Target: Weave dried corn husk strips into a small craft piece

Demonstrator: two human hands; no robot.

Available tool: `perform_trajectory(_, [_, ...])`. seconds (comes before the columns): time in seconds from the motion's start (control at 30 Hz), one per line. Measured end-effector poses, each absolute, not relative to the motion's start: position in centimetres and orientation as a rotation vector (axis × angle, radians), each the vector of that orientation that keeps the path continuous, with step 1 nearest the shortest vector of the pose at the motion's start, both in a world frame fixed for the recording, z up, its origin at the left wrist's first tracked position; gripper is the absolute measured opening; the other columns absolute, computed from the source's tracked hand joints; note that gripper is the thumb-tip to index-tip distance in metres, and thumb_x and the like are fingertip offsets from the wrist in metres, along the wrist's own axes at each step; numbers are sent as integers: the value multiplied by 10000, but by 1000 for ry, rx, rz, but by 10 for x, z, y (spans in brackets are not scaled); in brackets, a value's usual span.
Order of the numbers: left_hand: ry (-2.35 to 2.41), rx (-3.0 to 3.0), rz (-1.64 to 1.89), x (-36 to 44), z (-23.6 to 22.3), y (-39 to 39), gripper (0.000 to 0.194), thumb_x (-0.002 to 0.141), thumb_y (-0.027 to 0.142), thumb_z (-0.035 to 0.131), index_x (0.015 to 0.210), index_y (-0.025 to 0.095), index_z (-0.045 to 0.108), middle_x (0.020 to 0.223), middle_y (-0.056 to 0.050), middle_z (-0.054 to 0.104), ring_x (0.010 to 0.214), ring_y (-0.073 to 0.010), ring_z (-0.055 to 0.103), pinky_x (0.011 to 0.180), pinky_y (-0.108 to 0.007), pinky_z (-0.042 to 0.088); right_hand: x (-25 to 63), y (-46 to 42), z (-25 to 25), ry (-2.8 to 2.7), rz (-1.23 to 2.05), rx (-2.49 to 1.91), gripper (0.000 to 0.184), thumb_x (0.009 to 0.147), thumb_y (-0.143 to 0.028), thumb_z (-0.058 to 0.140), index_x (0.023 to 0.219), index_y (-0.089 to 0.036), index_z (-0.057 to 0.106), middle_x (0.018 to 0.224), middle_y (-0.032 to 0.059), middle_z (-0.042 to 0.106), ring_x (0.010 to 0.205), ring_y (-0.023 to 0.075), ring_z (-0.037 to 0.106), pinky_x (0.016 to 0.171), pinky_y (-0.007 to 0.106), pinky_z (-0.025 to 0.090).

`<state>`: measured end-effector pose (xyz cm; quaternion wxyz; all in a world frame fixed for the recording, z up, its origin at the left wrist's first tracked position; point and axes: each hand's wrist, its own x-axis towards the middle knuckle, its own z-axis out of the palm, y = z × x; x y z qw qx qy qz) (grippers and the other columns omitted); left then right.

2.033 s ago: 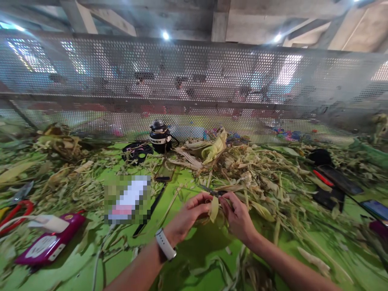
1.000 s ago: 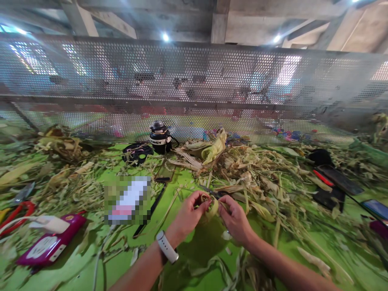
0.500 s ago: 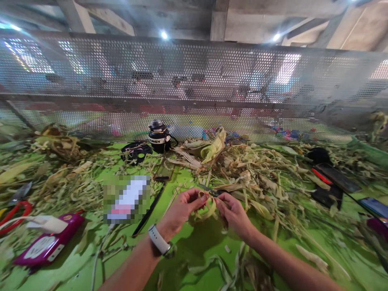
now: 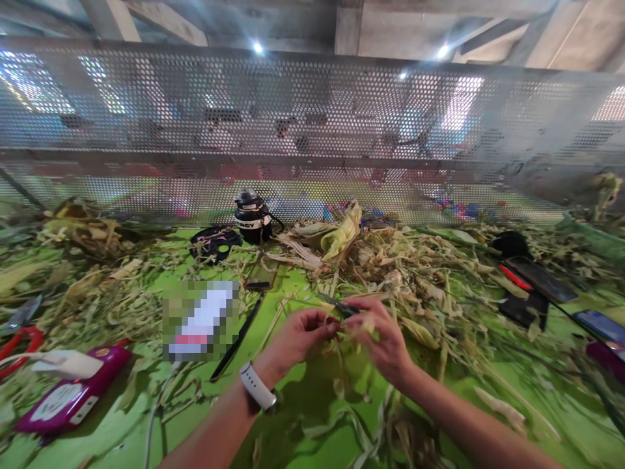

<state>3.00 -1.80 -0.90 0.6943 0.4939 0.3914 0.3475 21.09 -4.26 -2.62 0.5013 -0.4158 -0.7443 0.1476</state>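
Pinched together, the left hand (image 4: 297, 337) clamps a thin, curled husk strip (image 4: 331, 320) at its fingertips, between the hands above a green tabletop (image 4: 297, 423). The blurred right hand (image 4: 388, 339) is just beside; its grip cannot be told. The strip, pale yellow-green, shows no clear long axis.

Ceiling lights (image 4: 258, 47), small, glaring; windows, bright, shining through mesh (image 4: 303, 117); shadow, soft, falling beneath hands; right fingers (image 4: 374, 326), blurring.

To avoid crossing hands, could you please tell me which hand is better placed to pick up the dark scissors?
The right hand, I think: its fingers are by the handle end of the dark scissors, while the left hand pinches a husk strip.
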Motion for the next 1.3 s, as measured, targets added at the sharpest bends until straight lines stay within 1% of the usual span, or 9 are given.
perform_trajectory(0.1, [888, 1000, 753, 28, -11, -16, 286, 563, 341, 803, 713, 136, 672, 669, 1, 634, 609, -97, 540, 617, -216, 410, 214, -33, -30, -1463, 721, -1294, 349, 848, -433, 489, 710, -157, 652, 711, 60, 638, 669, 164, 597, 601, 277, 493])
perform_trajectory(0.27, [959, 870, 823, 26, -12, -12, 274, 563, 329, 797, 694, 143, 644, 643, 8, 627, 562, -95, 545, 565, -217, 411, 213, -26, -34, -1149, 1232, -1438, 520, 768, -645, 463, 622, -155, 556, 394, -49, 456, 327, 71, 371, 336, 186, 301])
perform_trajectory(0.43, [1084, 877, 973, 27, -7, -11, 247, 588, 335, 767, 661, 161, 606, 604, 24, 594, 536, -95, 529, 473, -192, 342, 210, -38, -26, -1317, 1123, -1333, 468, 825, -587, 431, 617, -174, 499, 429, -41, 472, 378, 86, 421, 395, 200, 348])
perform_trajectory(0.6, [1124, 879, 1033, 33, -5, -16, 250, 585, 333, 755, 698, 161, 613, 608, 30, 593, 523, -88, 515, 455, -180, 319, 201, -51, -25, -1734, 718, -1331, 247, 834, -411, 524, 842, -173, 588, 770, 36, 635, 715, 157, 586, 646, 243, 450])
perform_trajectory(0.77, [1149, 1033, 1061, 34, -12, -16, 230, 632, 345, 720, 730, 152, 641, 617, 28, 600, 527, -90, 488, 474, -190, 328, 195, -52, -35, -1994, 540, -1324, 186, 894, -304, 458, 855, -184, 595, 661, 17, 607, 601, 144, 555, 556, 230, 424])
perform_trajectory(1.0, [1040, 1418, 963, 30, -14, -14, 203, 698, 328, 670, 813, 164, 706, 838, -51, 698, 837, -213, 593, 792, -286, 432, 205, -50, -22, -2104, -196, -1168, 181, 897, -247, 475, 836, -201, 638, 892, 89, 642, 868, 217, 551, 763, 339, 419])
perform_trajectory(1.1, [900, 1384, 842, 32, -13, -20, 247, 705, 316, 660, 893, 162, 699, 871, -62, 687, 833, -204, 587, 771, -285, 438, 209, -47, -21, -1971, 2, -1197, 178, 902, -233, 440, 844, -201, 605, 953, 86, 636, 932, 205, 564, 796, 314, 428])
perform_trajectory(1.2, [862, 1356, 733, 32, -10, -25, 257, 715, 312, 640, 911, 152, 687, 816, -40, 659, 708, -152, 539, 649, -250, 418, 209, -44, -25, -1834, 362, -1365, 211, 912, -300, 409, 795, -202, 555, 607, -10, 546, 545, 129, 515, 528, 220, 400])
perform_trajectory(1.3, [886, 1368, 687, 31, -6, -28, 233, 724, 337, 637, 839, 138, 676, 709, -1, 597, 619, -107, 462, 560, -215, 353, 205, -45, -30, -1748, 554, -1447, 243, 902, -364, 418, 758, -202, 529, 508, -55, 422, 444, 101, 394, 453, 205, 314])
